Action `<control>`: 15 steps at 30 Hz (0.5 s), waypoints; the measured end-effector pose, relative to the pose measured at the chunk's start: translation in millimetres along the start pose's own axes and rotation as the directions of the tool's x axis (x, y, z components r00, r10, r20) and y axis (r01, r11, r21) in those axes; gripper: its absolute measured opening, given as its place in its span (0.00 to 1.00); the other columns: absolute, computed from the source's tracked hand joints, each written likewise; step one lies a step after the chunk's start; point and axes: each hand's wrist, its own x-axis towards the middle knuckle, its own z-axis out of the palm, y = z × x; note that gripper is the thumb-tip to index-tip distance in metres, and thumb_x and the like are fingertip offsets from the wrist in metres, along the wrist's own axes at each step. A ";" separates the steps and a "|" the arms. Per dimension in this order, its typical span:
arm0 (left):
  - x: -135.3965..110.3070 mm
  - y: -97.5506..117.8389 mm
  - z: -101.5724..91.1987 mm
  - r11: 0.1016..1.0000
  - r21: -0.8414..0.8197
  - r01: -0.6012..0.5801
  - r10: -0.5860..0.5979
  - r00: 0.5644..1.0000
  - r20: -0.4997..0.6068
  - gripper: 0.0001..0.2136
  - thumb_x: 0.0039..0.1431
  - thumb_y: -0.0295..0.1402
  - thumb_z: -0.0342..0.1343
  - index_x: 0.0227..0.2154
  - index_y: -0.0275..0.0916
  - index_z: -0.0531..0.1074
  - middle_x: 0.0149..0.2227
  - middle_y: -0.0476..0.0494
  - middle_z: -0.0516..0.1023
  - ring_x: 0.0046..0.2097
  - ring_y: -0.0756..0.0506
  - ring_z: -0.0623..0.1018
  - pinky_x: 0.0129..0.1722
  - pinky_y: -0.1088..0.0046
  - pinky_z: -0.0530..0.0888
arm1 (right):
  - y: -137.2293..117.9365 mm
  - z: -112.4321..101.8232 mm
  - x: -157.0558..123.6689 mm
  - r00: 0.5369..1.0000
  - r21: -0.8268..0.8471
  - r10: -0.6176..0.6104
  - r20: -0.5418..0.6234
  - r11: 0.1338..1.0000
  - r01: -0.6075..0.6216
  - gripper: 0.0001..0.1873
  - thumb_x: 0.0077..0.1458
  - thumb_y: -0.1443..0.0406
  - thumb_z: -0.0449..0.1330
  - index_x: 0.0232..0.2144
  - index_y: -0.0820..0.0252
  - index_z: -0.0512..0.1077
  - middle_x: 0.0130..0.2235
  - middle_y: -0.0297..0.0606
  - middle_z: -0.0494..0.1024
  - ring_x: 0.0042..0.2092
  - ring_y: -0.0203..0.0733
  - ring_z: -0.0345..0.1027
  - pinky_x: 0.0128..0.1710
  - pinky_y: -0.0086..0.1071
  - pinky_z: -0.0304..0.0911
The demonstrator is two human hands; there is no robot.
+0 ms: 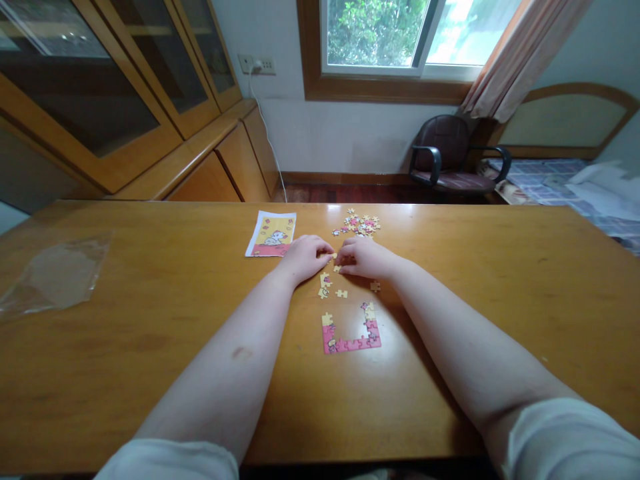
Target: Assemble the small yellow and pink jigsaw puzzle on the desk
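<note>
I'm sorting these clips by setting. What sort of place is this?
Probably a bedroom or study at home: a bed beside the curtained window, an office chair, glass-fronted wooden cabinets, and a jigsaw puzzle on the table.

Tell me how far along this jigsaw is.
Done: the bottom edge and parts of both sides of the border are joined. In hand: left hand and right hand meet over small yellow pieces. Left: middle and top; a loose pile waits beyond.

Small yellow puzzle pieces (334, 256) lie on the tabletop (150, 300), touching the fingertips of the left hand (305, 257) and right hand (365, 259). More loose pieces (325, 283) lie scattered just nearer, flat.
</note>
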 end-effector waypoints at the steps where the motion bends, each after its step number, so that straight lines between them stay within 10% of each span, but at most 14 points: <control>1: 0.1 -0.1 0.2 1.000 0.002 -0.002 0.002 1.000 -0.001 0.09 0.54 0.35 0.55 0.35 0.43 0.80 0.36 0.46 0.79 0.41 0.44 0.75 0.44 0.66 0.71 | -0.5 -0.1 0.1 1.000 -0.009 0.006 0.008 1.000 -0.005 0.08 0.49 0.64 0.67 0.34 0.58 0.79 0.35 0.38 0.75 0.38 0.40 0.66 0.42 0.34 0.59; 15: -0.5 2.1 -0.8 1.000 0.004 0.006 -0.006 1.000 0.006 0.09 0.54 0.36 0.55 0.34 0.43 0.80 0.36 0.46 0.79 0.41 0.43 0.75 0.44 0.66 0.71 | -6.7 -2.3 3.3 0.988 -0.065 0.106 0.112 0.993 -0.099 0.08 0.50 0.62 0.67 0.34 0.59 0.78 0.37 0.39 0.77 0.40 0.42 0.69 0.42 0.33 0.59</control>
